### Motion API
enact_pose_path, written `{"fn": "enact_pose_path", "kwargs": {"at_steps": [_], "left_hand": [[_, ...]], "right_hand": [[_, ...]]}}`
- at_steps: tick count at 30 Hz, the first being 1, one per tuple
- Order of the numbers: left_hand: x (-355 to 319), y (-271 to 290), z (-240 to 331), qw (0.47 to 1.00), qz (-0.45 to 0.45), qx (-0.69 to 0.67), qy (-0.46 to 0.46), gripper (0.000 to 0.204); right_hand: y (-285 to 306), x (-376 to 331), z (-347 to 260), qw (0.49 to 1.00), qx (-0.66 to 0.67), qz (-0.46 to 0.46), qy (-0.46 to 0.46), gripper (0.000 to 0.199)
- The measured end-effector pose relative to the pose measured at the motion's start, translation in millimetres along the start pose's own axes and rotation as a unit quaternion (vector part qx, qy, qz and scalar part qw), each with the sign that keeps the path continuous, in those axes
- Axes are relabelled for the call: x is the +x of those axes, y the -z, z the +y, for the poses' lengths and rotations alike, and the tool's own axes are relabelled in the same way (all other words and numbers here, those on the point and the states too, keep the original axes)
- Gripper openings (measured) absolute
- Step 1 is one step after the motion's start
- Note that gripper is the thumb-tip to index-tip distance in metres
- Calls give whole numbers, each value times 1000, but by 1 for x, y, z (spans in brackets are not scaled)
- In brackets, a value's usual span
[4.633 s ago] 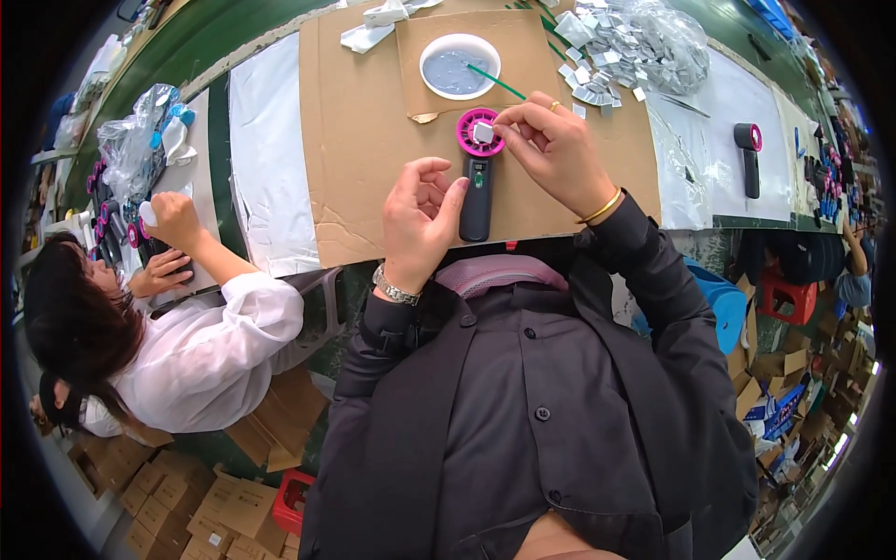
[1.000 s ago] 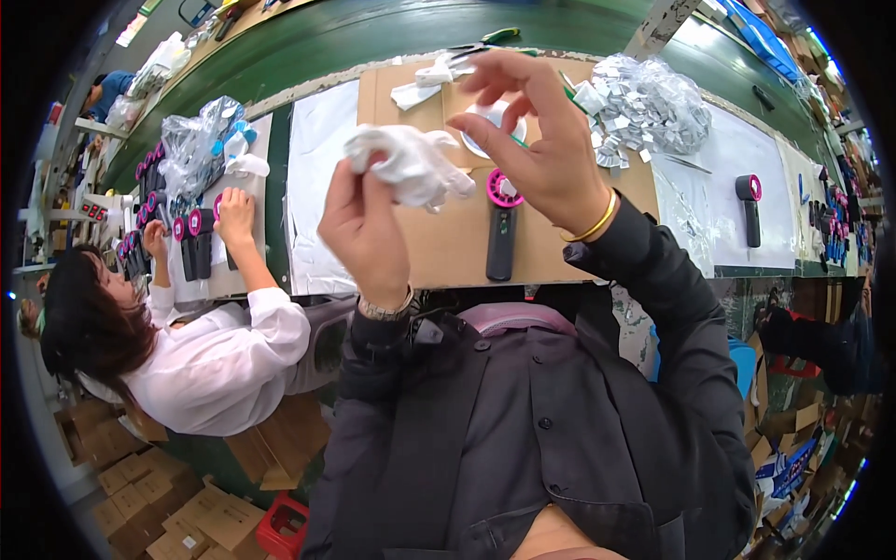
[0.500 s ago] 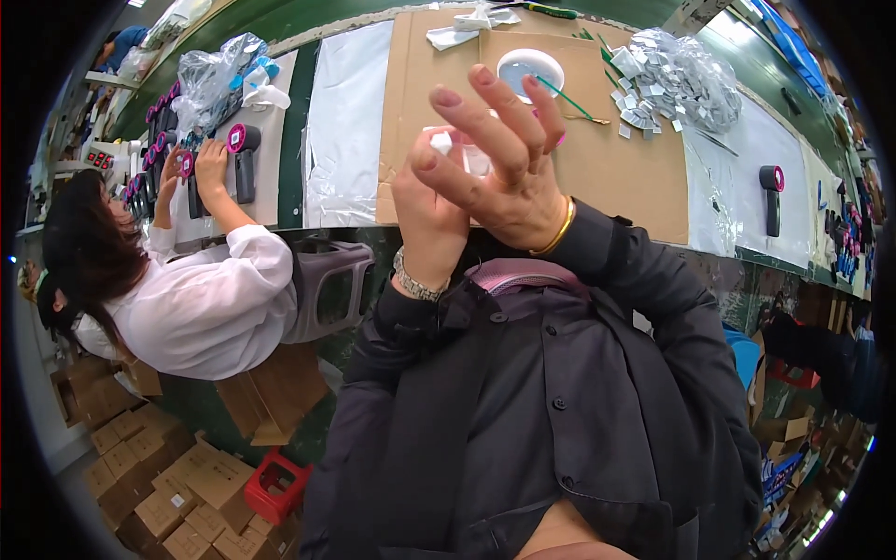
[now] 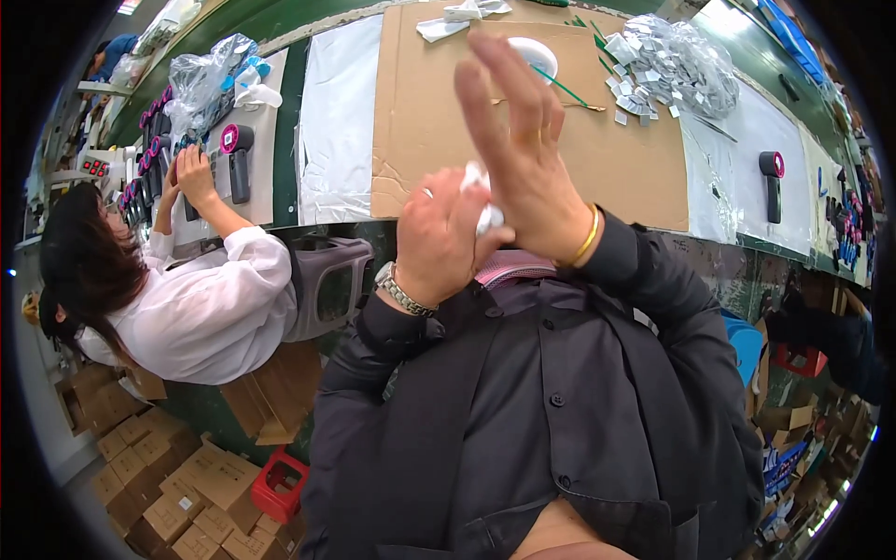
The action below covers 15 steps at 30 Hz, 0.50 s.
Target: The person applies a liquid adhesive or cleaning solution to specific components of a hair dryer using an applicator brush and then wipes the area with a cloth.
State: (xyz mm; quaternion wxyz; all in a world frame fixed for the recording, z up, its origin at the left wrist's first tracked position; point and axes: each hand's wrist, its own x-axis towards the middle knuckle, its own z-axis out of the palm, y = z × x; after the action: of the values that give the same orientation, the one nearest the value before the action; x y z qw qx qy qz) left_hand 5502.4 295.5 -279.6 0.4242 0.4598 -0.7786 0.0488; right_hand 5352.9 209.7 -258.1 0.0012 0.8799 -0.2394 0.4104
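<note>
My left hand (image 4: 437,233), with a metal watch at its wrist, is closed round a crumpled white cloth or tissue (image 4: 487,217). It presses the white wad against the side of my right hand (image 4: 541,182), near the thumb base. My right hand, a gold bangle at its wrist, is raised over the cardboard sheet (image 4: 429,103) with its fingers stretched out. Behind its fingertips stands a white round dish (image 4: 537,58), partly hidden, with a thin green stick (image 4: 560,86) lying across it.
Small grey square pieces spill from a clear plastic bag (image 4: 691,79) at the back right. A black handheld fan with a pink centre (image 4: 773,187) lies farther right. At left a co-worker in a white shirt (image 4: 201,308) handles similar fans. White cloths (image 4: 462,19) lie at the back.
My right hand has straightened its fingers and swung upright, while my left hand has dropped slightly and come against it with the white wad. A pink edge behind my right fingers no longer shows.
</note>
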Motion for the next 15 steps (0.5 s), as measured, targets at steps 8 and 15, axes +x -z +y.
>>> {"fn": "enact_pose_path", "kwargs": {"at_steps": [8,15], "left_hand": [[-3,4,12,939,-150,-303,-55,26],[32,-2,13,933,-113,-303,-157,24]], "right_hand": [[27,-31,-27,880,440,-145,-106,121],[39,-24,-8,804,564,-170,-81,124]]}}
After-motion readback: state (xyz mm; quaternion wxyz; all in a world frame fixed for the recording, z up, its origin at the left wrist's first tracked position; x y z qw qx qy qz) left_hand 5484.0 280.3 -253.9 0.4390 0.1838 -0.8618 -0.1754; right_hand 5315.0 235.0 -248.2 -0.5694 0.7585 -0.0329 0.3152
